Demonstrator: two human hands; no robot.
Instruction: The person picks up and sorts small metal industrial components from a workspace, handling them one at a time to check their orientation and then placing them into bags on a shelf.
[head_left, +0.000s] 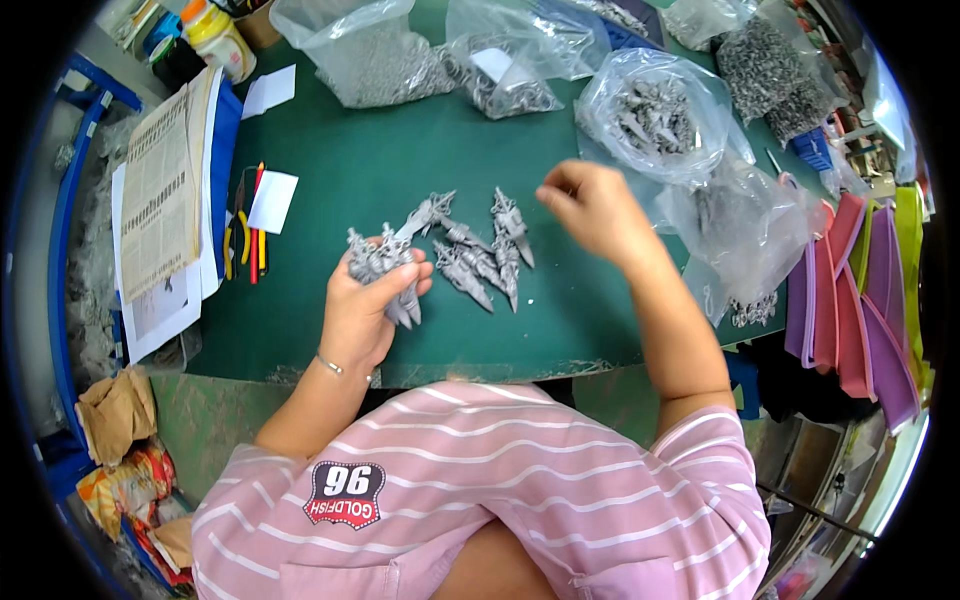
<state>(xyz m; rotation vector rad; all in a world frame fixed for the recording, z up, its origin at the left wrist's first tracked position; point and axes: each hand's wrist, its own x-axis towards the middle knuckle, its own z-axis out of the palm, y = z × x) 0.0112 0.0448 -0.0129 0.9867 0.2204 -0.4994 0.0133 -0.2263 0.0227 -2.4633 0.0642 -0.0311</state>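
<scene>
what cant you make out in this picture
All in the head view:
- Left hand: the exact count of grey pieces held; thumb and fingers cover some.
- Right hand: whether it pinches anything; its curled fingers hide the grip.
- Upper-left clear bag: its top, cut off by the picture's upper edge.
- Newspaper-like sheet: its text, too small.

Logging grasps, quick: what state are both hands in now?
Left hand: closed around several grey pointed pieces.
Right hand: partly curled, no piece visible; whether fully closed cannot be told.
</scene>
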